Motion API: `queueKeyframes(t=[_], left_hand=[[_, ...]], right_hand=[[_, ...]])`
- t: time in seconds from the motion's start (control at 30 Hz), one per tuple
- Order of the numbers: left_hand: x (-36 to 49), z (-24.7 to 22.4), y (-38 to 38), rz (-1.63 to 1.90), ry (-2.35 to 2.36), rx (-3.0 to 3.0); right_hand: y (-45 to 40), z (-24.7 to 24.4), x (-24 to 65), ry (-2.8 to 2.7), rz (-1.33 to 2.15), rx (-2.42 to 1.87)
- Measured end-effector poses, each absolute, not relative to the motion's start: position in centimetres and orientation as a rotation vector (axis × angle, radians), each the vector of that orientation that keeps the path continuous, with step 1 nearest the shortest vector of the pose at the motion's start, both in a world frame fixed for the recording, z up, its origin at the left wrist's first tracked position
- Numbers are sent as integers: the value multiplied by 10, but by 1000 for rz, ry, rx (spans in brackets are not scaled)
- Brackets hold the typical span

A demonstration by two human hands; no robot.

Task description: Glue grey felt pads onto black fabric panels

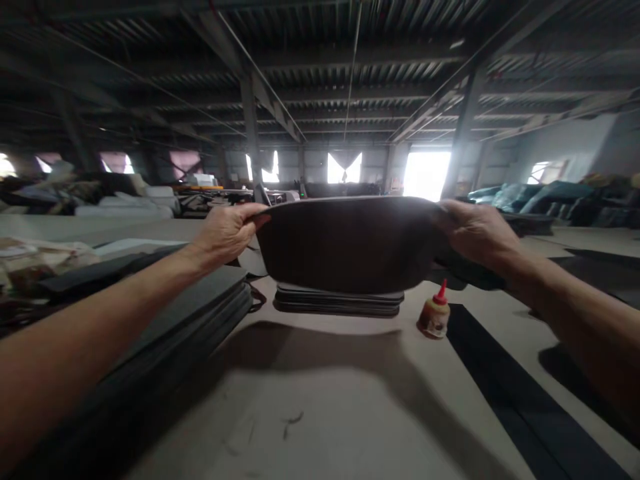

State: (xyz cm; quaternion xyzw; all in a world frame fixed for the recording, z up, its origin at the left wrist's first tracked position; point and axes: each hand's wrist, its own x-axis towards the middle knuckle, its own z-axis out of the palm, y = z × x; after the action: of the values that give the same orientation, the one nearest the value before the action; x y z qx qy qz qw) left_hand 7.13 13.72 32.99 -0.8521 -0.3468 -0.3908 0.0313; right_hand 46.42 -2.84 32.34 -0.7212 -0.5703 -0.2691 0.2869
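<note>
Between my two hands a dark flat panel (347, 247) with rounded corners is held up, its broad face toward me. My left hand (227, 230) pinches its upper left corner, thumb on the near side. At the upper right corner my right hand (473, 230) grips it, with some fingers hidden. Just behind and below the panel's lower edge lies a stack of similar dark pieces (337, 305) on the pale table (320, 413). A glue bottle (434, 317) with a red pointed nozzle stands upright to the right of that stack.
On the left is a thick pile of dark grey sheets (200, 313). A long black strip (515, 393) lies along the right, with other dark pieces beyond it. Small dark scraps (293, 421) lie on the near tabletop. Heaps of material (130, 200) stand farther back.
</note>
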Motion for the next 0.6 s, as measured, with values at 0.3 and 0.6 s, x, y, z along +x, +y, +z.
queueKeyframes(t=[0.3,0.6], left_hand=[[114,216,240,-901,-996,-2706],[115,108,286,-687,-1128,-2826]], right_hand=[[58,217,485,-1751,-921,-1869],[86,109,489,-1974,-544,-2219]])
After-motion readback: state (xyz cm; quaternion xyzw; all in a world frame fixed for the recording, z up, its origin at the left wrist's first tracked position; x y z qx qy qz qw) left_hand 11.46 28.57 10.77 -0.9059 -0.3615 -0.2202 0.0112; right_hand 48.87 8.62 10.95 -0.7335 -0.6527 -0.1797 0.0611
